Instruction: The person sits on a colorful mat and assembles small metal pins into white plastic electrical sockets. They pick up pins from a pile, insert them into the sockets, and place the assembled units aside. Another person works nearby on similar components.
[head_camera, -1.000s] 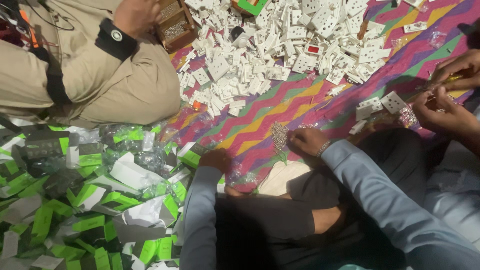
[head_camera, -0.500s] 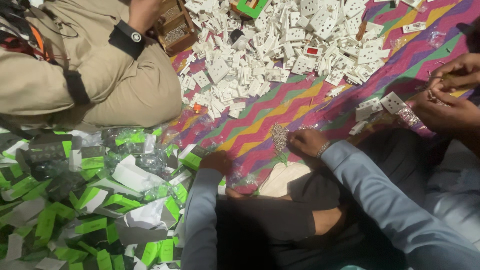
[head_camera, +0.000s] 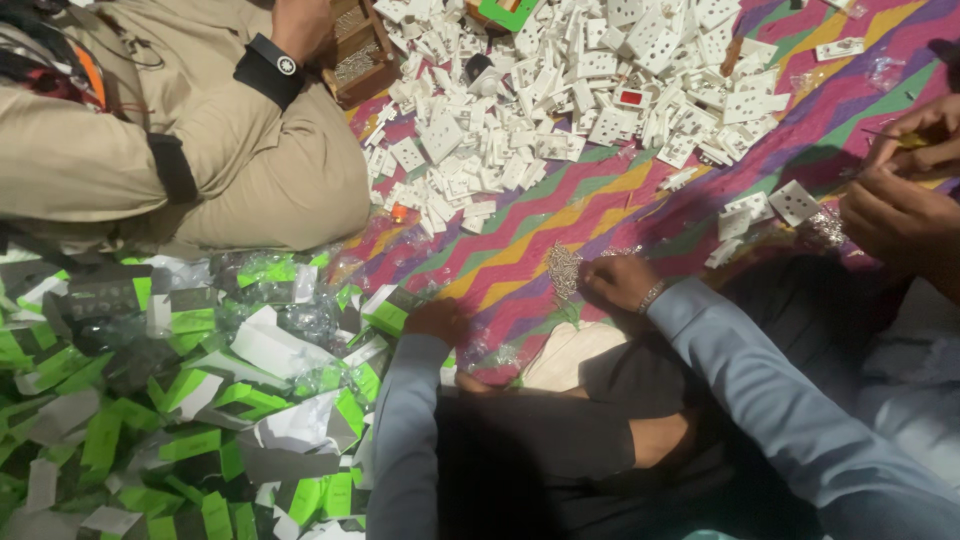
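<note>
Zigzag-striped floor mat (head_camera: 560, 215) is carrying tiny, light, slippery metal screws (head_camera: 563, 268), which the right hand (head_camera: 618, 282) is pinching, while the left hand (head_camera: 437, 320) is lying clenched, empty

The left hand (head_camera: 437, 320) curls down at six o'clock — its fingers are tucked out of sight. The right hand (head_camera: 615, 282) covers part of the small metal bits (head_camera: 563, 268), each too tiny to tell apart. At three o'clock a co-worker's hands (head_camera: 900, 190) are cut off by the edge — whatever they pinch is unclear.
</note>
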